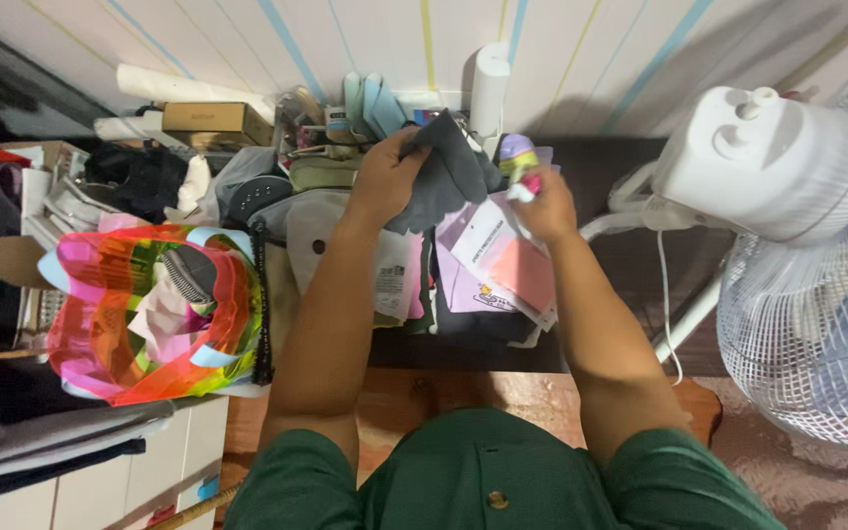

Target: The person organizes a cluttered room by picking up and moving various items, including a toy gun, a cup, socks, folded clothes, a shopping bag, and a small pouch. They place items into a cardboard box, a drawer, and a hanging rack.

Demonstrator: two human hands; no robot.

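Both forearms are stretched forward from a green shirt (488,481) over a low dark shelf (601,167) that stands against a striped wall (365,39). The left hand (385,177) is bent at the wrist and closed over the near edge of a dark grey cloth (453,172), which is lifted off the heap and hangs in folds between the two hands. The fingers are curled tight into the fabric, with the thumb tucked underneath.

The right hand (542,206) is raised near the middle of the shelf, just beside the cloth's right fold. It is shut around a small object with a lilac top and a pink and green body (519,162); what the object is cannot be told from this view, since most of it is hidden by the fingers.

Under both hands a pile of flat packets (503,260) in pink, white and lilac is spread toward the front edge of the shelf. A white roll (490,83) is stood upright against the wall behind the cloth. At the shelf's left end a bright pink and green plastic bag (120,314) is set, open at the top. A white standing fan (787,196) is seen off the right end.
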